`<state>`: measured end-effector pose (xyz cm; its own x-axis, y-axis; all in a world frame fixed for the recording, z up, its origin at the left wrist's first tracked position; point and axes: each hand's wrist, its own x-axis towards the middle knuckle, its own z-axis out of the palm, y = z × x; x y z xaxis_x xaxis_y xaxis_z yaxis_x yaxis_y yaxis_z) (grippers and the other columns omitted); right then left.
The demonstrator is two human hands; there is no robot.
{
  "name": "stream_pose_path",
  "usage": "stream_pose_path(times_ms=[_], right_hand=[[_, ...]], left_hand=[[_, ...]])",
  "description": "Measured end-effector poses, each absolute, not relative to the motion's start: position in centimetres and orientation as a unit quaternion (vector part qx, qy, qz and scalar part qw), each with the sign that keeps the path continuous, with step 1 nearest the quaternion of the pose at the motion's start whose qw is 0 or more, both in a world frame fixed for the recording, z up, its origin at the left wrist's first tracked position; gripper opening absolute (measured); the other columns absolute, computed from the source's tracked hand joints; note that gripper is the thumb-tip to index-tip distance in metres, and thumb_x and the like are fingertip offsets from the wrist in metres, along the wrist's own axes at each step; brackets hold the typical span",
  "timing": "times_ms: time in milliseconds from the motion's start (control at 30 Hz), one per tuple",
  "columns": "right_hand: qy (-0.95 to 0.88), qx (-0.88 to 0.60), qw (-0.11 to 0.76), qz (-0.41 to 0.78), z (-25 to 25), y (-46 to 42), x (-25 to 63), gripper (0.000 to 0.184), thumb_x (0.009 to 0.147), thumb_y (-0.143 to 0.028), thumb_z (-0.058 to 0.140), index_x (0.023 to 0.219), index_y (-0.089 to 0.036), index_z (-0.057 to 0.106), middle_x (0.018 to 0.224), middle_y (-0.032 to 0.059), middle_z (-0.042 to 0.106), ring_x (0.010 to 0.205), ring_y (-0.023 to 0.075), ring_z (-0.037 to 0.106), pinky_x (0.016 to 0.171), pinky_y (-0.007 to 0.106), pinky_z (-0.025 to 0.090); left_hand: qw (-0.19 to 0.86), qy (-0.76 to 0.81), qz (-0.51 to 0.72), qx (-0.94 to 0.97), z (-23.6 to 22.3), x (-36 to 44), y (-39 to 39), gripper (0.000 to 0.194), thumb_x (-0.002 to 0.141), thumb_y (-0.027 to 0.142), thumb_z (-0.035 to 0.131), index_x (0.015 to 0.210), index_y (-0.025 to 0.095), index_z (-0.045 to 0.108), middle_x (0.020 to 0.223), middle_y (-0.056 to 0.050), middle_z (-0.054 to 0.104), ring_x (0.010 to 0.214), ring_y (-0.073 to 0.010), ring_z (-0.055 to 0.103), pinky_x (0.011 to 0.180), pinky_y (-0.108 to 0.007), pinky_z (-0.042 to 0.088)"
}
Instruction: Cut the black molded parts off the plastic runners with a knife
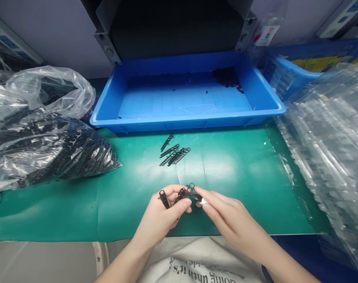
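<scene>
My left hand is closed around several small black plastic parts, some with ring-shaped ends, which stick out between its fingers and thumb. Close beside it, the fingertips of my right hand pinch a small dark piece with a white end; its kind is too small to make out. Between the two hands a thin black ring shows at the fingertips. Beyond them on the green mat lies a loose group of black ladder-like plastic strips.
A blue tray stands at the back, with a heap of small black parts in its far right corner. To the left sits a clear bag of black parts. Stacked clear plastic trays and a blue basket flank the right.
</scene>
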<state>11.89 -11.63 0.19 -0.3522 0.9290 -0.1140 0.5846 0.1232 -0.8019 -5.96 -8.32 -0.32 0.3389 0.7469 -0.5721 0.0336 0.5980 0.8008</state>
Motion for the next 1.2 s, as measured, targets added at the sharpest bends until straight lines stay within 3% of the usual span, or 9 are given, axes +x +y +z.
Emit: stream_pose_path(times_ms=[100, 267, 700, 1200], right_hand=[[-0.748, -0.525, 0.198, 0.356, 0.1, -11.7, 11.6, 0.038, 0.094, -0.023, 0.028, 0.129, -0.019, 0.042, 0.087, 0.0050, 0.062, 0.071, 0.0192, 0.058, 0.058, 0.031, 0.047], [-0.777, -0.521, 0.189, 0.298, 0.1, -11.6, 11.2, 0.037, 0.094, -0.022, 0.029, 0.126, -0.015, 0.045, 0.083, 0.0056, 0.062, 0.066, 0.0192, 0.056, 0.051, 0.030, 0.043], [-0.774, -0.523, 0.217, 0.284, -0.4, -11.7, 11.1, 0.036, 0.093, -0.021, 0.031, 0.124, -0.015, 0.047, 0.081, 0.0062, 0.063, 0.065, 0.0181, 0.056, 0.051, 0.028, 0.044], [-0.765, -0.549, 0.233, 0.243, -0.5, -11.8, 10.3, 0.037, 0.094, -0.023, 0.026, 0.118, -0.013, 0.053, 0.070, 0.0050, 0.060, 0.051, 0.0141, 0.052, 0.043, 0.023, 0.037]], left_hand=[[0.710, 0.529, 0.242, 0.397, -0.4, -6.0, -8.4, 0.021, 0.072, 0.031, 0.061, 0.088, 0.017, 0.058, 0.058, 0.004, 0.053, 0.037, -0.0006, 0.025, 0.034, -0.015, 0.016], [0.684, 0.543, 0.244, 0.422, -0.3, -6.0, -8.5, 0.015, 0.073, 0.027, 0.059, 0.087, 0.019, 0.060, 0.058, 0.005, 0.053, 0.038, -0.0014, 0.025, 0.035, -0.016, 0.017], [0.685, 0.543, 0.237, 0.424, -0.6, -5.9, -8.3, 0.018, 0.073, 0.029, 0.060, 0.088, 0.019, 0.058, 0.058, 0.004, 0.053, 0.037, -0.0022, 0.028, 0.034, -0.017, 0.019], [0.643, 0.579, 0.258, 0.430, -0.8, -5.4, -8.7, 0.017, 0.074, 0.033, 0.058, 0.082, 0.019, 0.053, 0.049, 0.008, 0.041, 0.043, -0.0059, 0.032, 0.040, -0.018, 0.023]])
